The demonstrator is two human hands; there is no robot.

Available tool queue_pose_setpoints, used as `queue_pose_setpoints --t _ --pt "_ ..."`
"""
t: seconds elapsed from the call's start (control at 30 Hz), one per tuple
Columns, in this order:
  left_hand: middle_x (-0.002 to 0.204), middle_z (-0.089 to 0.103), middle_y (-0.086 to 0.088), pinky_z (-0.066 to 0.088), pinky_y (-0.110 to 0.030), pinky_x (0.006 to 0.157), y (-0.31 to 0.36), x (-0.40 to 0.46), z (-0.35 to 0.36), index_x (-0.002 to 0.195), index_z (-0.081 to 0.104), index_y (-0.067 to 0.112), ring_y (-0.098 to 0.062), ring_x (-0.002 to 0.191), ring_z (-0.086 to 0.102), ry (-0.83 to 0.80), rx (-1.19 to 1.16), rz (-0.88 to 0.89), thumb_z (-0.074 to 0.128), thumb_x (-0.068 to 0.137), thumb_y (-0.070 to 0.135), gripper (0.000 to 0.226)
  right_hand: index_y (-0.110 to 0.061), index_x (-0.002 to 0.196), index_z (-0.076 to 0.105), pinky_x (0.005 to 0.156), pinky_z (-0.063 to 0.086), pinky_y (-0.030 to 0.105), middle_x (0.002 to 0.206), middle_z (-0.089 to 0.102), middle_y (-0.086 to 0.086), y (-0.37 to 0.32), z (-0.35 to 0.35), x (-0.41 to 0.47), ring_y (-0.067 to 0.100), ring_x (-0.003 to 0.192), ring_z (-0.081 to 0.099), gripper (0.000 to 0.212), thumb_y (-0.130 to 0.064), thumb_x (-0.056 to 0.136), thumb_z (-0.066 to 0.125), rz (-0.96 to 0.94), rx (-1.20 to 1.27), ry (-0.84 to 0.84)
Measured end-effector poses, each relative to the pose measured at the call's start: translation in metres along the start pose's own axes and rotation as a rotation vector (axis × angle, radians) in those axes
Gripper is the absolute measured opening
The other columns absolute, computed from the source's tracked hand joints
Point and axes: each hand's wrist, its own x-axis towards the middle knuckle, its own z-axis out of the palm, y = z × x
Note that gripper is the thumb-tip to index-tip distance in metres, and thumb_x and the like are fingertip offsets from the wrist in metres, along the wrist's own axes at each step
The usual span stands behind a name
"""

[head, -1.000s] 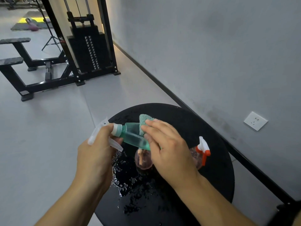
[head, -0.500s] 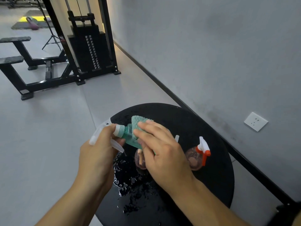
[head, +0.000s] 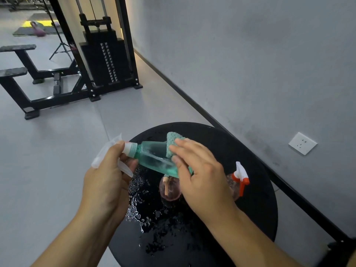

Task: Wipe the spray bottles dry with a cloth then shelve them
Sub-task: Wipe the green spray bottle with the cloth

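While the left hand (head: 107, 182) is gripping the green spray bottle (head: 154, 158) by its white trigger head, fingers curled round the neck and nozzle, the right hand (head: 200, 174) is sliding the green cloth (head: 171, 141) back along the bottle's body: half a second ago the cloth was bunched right up against the white collar beside the left fingertips, and now it is sitting well down the barrel, towards the base, leaving a long stretch of clear green plastic showing between the two hands. The right fingers are clasping cloth and bottle together, the thumb pressing on the near face and the other fingers wrapping over the top with a corner of cloth sticking up beyond them. The bottle is being held lying nearly level in the air, above the round black table (head: 256, 189), not resting on it. Judging from this, the wiping is running as back-and-forth strokes along the body and is still partway through; droplets are looking faintly visible on the exposed side. Below the right palm a pink bottle with a red-and-white trigger (head: 240, 178) is lying on the wet tabletop, apparently not yet dried, and spilled water (head: 138, 207) is pooling just under the left fingers. No shelf is in view, so shelving is still to come.
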Motion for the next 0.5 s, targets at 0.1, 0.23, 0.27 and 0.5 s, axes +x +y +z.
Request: queue_pose_setpoints --t 0.1,0.23,0.27,0.5 --pt "0.101 0.072 -0.001 0.058 -0.033 0.096 0.002 0.002 -0.001 0.106 0.072 0.021 -0.014 0.099 0.071 -0.002 -0.017 0.022 0.067 0.103 0.018 0.006 -0.021 0.125 0.07 0.111 0.039 0.021 0.131 0.063 -0.012 0.004 -0.003 0.003 0.0 0.13 0.049 0.028 -0.015 0.098 0.064 0.093 0.013 0.048" --pt "0.108 0.073 -0.004 0.06 -0.027 0.084 -0.004 0.002 -0.002 0.116 0.07 0.016 -0.015 0.1 0.072 -0.017 -0.003 0.032 0.067 0.103 0.019 0.013 -0.02 0.127 0.069 0.112 0.039 0.022 0.133 0.062 -0.01 -0.006 0.0 -0.003 0.003 0.133 0.047 0.029 -0.014 0.098 0.064 0.013 0.015 -0.026" --pt "0.107 0.073 -0.004 0.06 -0.025 0.082 -0.005 0.002 -0.002 0.118 0.069 0.015 -0.014 0.099 0.072 -0.016 -0.006 0.032 0.067 0.103 0.019 0.015 -0.02 0.127 0.069 0.112 0.038 0.02 0.133 0.062 -0.01 -0.007 0.0 -0.002 0.002 0.133 0.047 0.03 -0.014 0.098 0.064 -0.006 0.011 -0.038" --pt "0.1 0.075 0.0 0.061 -0.023 0.08 -0.001 0.003 -0.001 0.114 0.071 0.016 -0.009 0.092 0.074 0.017 -0.033 0.055 0.067 0.104 0.021 0.012 -0.023 0.127 0.069 0.112 0.037 0.017 0.133 0.061 -0.014 -0.004 -0.005 0.001 -0.001 0.131 0.047 0.03 -0.016 0.099 0.063 0.097 0.013 0.005"
